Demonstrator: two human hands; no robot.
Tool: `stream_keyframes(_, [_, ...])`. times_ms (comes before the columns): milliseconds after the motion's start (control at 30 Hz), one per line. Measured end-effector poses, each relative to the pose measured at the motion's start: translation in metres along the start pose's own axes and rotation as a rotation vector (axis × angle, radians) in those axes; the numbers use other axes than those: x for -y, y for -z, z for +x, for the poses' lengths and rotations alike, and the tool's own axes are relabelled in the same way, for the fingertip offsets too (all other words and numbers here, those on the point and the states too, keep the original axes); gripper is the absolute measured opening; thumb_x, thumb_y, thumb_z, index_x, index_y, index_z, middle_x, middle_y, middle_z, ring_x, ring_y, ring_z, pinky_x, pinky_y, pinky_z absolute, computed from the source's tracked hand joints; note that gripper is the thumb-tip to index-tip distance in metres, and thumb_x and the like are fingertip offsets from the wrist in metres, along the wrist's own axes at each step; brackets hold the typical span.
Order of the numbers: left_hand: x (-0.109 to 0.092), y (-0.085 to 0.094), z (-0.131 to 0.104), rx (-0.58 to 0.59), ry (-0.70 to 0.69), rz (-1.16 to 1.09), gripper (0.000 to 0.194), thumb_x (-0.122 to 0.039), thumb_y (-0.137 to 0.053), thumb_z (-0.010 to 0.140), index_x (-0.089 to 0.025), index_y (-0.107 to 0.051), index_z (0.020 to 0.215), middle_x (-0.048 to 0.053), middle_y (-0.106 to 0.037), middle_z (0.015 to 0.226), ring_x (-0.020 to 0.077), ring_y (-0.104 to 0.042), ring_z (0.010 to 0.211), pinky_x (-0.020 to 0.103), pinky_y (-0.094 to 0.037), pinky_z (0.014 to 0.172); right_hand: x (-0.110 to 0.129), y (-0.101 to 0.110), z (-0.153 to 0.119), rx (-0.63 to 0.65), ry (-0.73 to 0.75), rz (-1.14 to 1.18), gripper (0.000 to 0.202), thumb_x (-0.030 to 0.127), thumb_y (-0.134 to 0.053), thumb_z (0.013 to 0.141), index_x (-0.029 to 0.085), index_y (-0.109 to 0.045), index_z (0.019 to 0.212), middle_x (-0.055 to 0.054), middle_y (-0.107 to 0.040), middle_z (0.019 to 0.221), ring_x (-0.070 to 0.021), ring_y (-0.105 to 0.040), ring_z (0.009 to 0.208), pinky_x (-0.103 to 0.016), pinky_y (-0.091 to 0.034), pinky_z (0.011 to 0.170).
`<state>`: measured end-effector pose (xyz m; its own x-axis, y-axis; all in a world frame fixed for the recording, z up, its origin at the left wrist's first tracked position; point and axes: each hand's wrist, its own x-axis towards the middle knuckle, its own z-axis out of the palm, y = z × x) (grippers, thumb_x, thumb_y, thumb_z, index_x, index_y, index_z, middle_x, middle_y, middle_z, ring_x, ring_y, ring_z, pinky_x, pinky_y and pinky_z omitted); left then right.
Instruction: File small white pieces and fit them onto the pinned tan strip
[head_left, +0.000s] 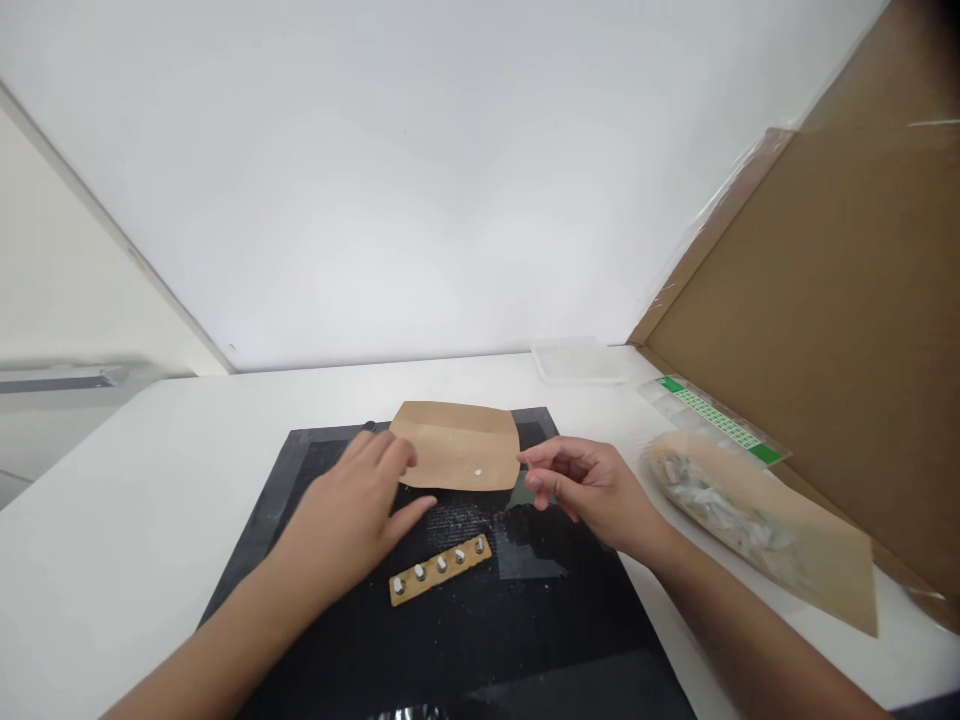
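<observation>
My left hand (360, 500) hovers at the left edge of a sheet of brown paper (450, 440), thumb stretched away from the other fingers, nothing visible in it. My right hand (581, 480) is by the paper's right edge, thumb and fingertips pinched together; whatever is between them is too small to make out. A tiny white piece (478, 472) and some crumbs lie on the paper. Nearer to me, a narrow yellowish strip (431, 574) carries a row of several small white-tipped pegs, lying tilted on the black mat (480, 660).
On the right, brown paper (825, 570) holds a heap of whitish translucent pieces (727, 515). Behind it lies a clear sheet with a green printed label (720, 418). A clear plastic tray (577, 362) sits by the back wall. A cardboard panel (840, 270) stands at the right.
</observation>
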<state>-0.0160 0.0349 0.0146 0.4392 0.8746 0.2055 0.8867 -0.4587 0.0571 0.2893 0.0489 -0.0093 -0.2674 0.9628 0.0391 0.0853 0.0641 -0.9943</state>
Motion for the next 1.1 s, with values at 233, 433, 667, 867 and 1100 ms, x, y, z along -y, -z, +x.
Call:
stream_keyframes(233, [0.078,-0.015,-0.055,-0.049,0.520,-0.091,0.054,-0.071,-0.049,0.097,-0.020,-0.063,0.108,0.013,-0.071,0.108,0.0351,-0.066,0.104,0.050,-0.053,0.093,0.007,0.000,-0.004,0.073,0.098,-0.080,0.023,0.042,-0.073,0.098,0.026,-0.080,0.114,-0.001,-0.064,0.091,-0.0033,-0.053,0.050,-0.018,-0.047,0.043])
stream_keyframes(433, [0.114,-0.032,-0.082,0.196,0.556,-0.119,0.066,-0.074,-0.043,0.099,-0.018,-0.078,0.104,0.018,-0.075,0.109,0.0379,-0.072,0.101,0.054,-0.053,0.098,0.002,-0.004,-0.005,0.075,0.151,-0.107,0.021,0.039,-0.065,0.104,0.028,-0.078,0.116,-0.002,-0.066,0.092,-0.0074,-0.058,0.057,-0.020,-0.054,0.048])
stream_keyframes(667, [0.097,-0.034,-0.071,0.173,0.513,-0.111,0.064,-0.076,-0.056,0.090,-0.022,-0.085,0.105,0.015,-0.076,0.118,0.0372,-0.072,0.106,0.049,-0.056,0.097,-0.004,-0.001,-0.005,0.040,0.200,-0.272,0.024,0.041,-0.062,0.106,0.023,-0.076,0.100,-0.001,-0.069,0.082,-0.0098,-0.058,0.057,-0.022,-0.052,0.050])
stream_keyframes(867, [0.098,-0.035,-0.068,0.155,0.600,-0.203,0.050,-0.067,-0.061,0.091,-0.024,-0.084,0.099,0.013,-0.080,0.115,0.0364,-0.075,0.098,0.047,-0.059,0.084,-0.002,-0.001,-0.007,0.007,0.254,-0.326,0.028,0.043,-0.059,0.108,0.023,-0.070,0.093,-0.001,-0.070,0.079,-0.0139,-0.063,0.067,-0.027,-0.052,0.062])
stream_keyframes(1100, [0.104,-0.027,-0.067,0.075,0.702,-0.135,0.044,-0.063,-0.063,0.090,-0.024,-0.081,0.099,0.014,-0.079,0.113,0.0404,-0.073,0.105,0.052,-0.058,0.089,0.000,0.000,-0.007,0.000,0.321,-0.440,0.029,0.039,-0.058,0.109,0.023,-0.065,0.086,-0.001,-0.069,0.079,-0.0158,-0.065,0.072,-0.031,-0.052,0.072])
